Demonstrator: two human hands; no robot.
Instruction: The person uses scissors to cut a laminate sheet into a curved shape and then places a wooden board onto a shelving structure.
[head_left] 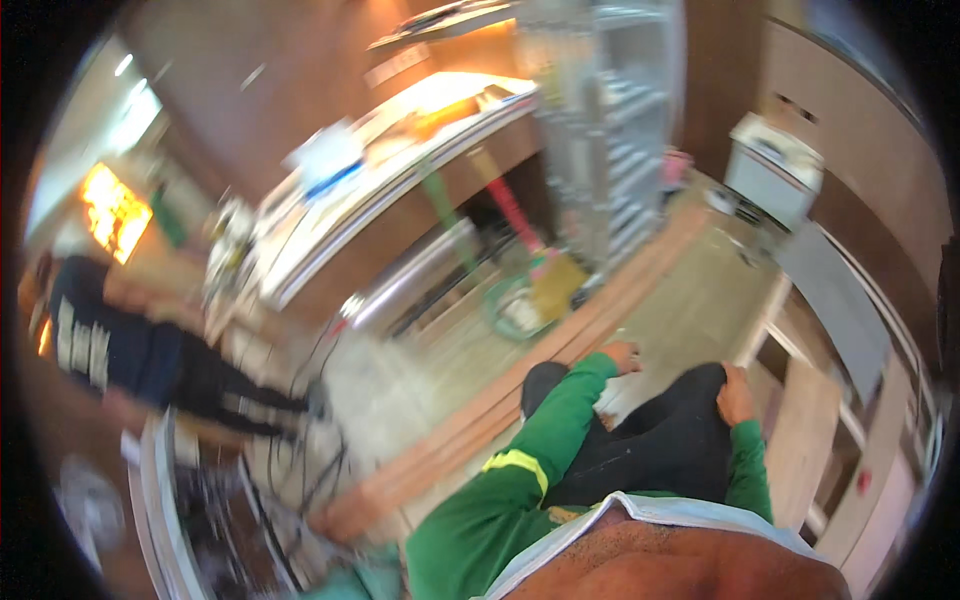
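My left hand (622, 357) hangs just past my left knee, with the forearm lying over the dark trousers (640, 455). Its fingers are small and blurred, and I make out no object in them. At the outer side of my right knee, my right hand (735, 398) presses against the trouser leg, its fingers closed round the edge of the cloth. Both arms wear green sleeves, the left one with a yellow band (520, 463). Beyond the knees lie long brown wooden boards (470, 415) on the tiled floor.
Pale wooden frames and panels (800, 430) stand close on my right. A ladder (635, 130) rises ahead, near a green basin (515, 308) and a broom (555, 285). Further left is a cluttered counter (400, 170). A person in dark clothes (110, 330) stands left, near cables (310, 450).
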